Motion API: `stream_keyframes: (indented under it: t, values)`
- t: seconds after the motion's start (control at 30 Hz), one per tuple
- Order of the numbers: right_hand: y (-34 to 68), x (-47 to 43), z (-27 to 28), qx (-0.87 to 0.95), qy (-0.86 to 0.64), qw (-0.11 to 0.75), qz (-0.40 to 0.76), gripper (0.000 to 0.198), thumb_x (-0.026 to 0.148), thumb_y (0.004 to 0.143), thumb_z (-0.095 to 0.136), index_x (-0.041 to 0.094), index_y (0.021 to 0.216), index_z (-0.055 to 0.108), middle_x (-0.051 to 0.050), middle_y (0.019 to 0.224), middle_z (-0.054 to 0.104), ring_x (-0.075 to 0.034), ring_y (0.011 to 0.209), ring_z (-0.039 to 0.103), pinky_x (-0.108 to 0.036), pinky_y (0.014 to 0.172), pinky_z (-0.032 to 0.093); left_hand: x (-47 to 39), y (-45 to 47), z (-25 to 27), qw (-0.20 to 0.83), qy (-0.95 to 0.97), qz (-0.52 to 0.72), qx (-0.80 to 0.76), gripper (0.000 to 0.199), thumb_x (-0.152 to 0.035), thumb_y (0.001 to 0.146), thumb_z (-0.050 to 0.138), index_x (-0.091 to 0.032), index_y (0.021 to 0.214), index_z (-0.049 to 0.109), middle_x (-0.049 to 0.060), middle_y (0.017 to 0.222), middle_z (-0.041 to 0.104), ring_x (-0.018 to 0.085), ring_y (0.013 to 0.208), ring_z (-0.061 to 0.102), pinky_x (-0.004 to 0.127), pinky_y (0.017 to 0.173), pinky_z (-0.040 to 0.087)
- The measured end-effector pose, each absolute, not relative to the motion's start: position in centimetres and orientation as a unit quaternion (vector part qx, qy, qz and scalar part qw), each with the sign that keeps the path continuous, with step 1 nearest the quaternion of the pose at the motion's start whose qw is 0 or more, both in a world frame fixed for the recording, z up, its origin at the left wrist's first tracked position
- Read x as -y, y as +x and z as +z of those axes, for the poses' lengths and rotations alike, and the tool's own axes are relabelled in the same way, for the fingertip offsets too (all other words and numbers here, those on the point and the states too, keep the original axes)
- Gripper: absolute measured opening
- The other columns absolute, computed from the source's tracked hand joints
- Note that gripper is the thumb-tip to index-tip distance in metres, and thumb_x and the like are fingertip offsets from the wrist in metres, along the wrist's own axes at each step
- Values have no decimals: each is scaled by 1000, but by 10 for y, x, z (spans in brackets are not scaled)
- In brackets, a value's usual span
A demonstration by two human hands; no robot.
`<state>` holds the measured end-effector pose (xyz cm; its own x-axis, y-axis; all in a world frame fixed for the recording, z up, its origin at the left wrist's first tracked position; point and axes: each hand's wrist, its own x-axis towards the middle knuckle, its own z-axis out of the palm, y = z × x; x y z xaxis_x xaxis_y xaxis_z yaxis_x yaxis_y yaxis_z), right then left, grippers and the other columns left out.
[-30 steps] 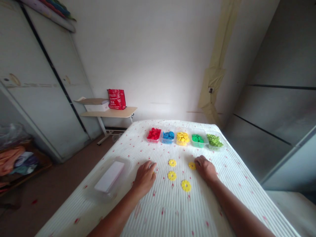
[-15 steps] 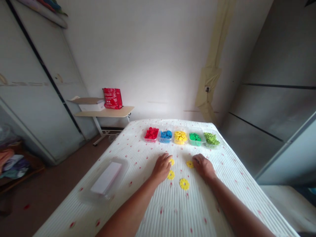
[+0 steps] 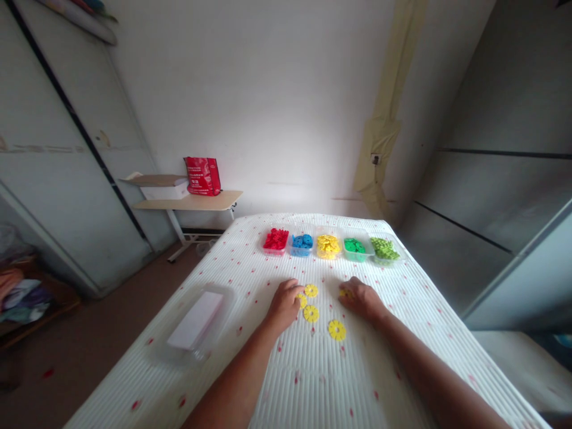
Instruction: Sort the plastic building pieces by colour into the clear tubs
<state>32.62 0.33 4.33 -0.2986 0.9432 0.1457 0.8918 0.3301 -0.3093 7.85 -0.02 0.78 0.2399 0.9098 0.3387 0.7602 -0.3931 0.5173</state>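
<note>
My left hand (image 3: 286, 302) is closed at the fingertips on a yellow snowflake disc (image 3: 302, 301), partly covered by the fingers. Just beyond it lies another flat yellow disc (image 3: 311, 290), and a third yellow disc (image 3: 311, 313) rests nearer to me. My right hand (image 3: 363, 299) has its curled fingers over a yellow snowflake disc (image 3: 345, 292), of which only part shows. Between the hands and closer to me, a separate yellow disc (image 3: 336, 330) lies flat on the patterned cover (image 3: 313, 381).
Across the back stand clear tubs of red pieces (image 3: 276, 239), blue pieces (image 3: 302, 241), yellow pieces (image 3: 328, 244), green pieces (image 3: 354, 245) and light green pieces (image 3: 384, 249). At left lies a clear tray with a white block (image 3: 196, 320). A side table (image 3: 201, 202) carries a red bag (image 3: 202, 176).
My left hand has shifted left, uncovering the far disc and showing another at its fingertips. My right hand has moved left over the yellow disc beside it.
</note>
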Motion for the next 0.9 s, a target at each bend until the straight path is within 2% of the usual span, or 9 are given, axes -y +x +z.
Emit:
stream_keyframes:
  t: [0.1, 0.27, 0.33, 0.43, 0.57, 0.7, 0.9]
  values:
    - [323, -12, 43, 815, -537, 187, 112, 22, 25, 76, 53, 20, 94, 64, -6, 90, 59, -15, 79, 59, -25, 72, 45, -1, 74, 8, 107, 773, 306, -545, 39, -4, 70, 46, -19, 101, 65, 8, 115, 57, 20, 110, 50, 37, 101, 39]
    - [290, -18, 50, 850, -448, 241, 138, 30, 24, 78, 52, 21, 107, 59, -7, 98, 58, -15, 81, 59, -27, 74, 46, -1, 70, 8, 85, 771, 321, -543, 39, -5, 69, 49, -20, 102, 65, 7, 112, 59, 19, 107, 51, 36, 99, 40]
    - [274, -17, 53, 858, -448, 214, 129, 33, 24, 78, 53, 22, 111, 58, -6, 100, 57, -15, 83, 60, -26, 74, 46, -1, 69, 8, 82, 769, 321, -547, 38, -6, 69, 50, -21, 101, 64, 6, 112, 58, 19, 107, 51, 36, 98, 40]
    - [254, -17, 54, 874, -464, 119, 85, 34, 26, 78, 52, 22, 112, 57, -7, 104, 56, -15, 78, 61, -24, 69, 45, -1, 68, 9, 79, 765, 312, -558, 36, -9, 69, 52, -22, 101, 64, 6, 112, 58, 19, 107, 50, 37, 98, 40]
    - [243, -19, 55, 886, -462, 21, 16, 28, 30, 80, 49, 21, 105, 58, -7, 100, 58, -15, 71, 62, -24, 61, 42, 0, 68, 10, 75, 764, 303, -565, 32, -11, 70, 53, -21, 99, 63, 6, 110, 58, 19, 106, 50, 36, 97, 40]
    - [240, -22, 56, 877, -479, -13, -17, 28, 32, 77, 51, 17, 99, 57, -9, 96, 60, -17, 71, 62, -25, 60, 41, 1, 69, 12, 74, 759, 310, -568, 25, -10, 69, 54, -19, 90, 63, 6, 107, 58, 20, 103, 50, 35, 94, 40]
    - [250, -27, 64, 873, -486, -26, 21, 27, 34, 68, 60, 20, 90, 61, -6, 92, 63, -18, 76, 61, -24, 60, 40, 2, 69, 16, 71, 747, 326, -575, 10, -8, 65, 55, -18, 66, 56, 3, 82, 57, 17, 87, 52, 30, 81, 41]
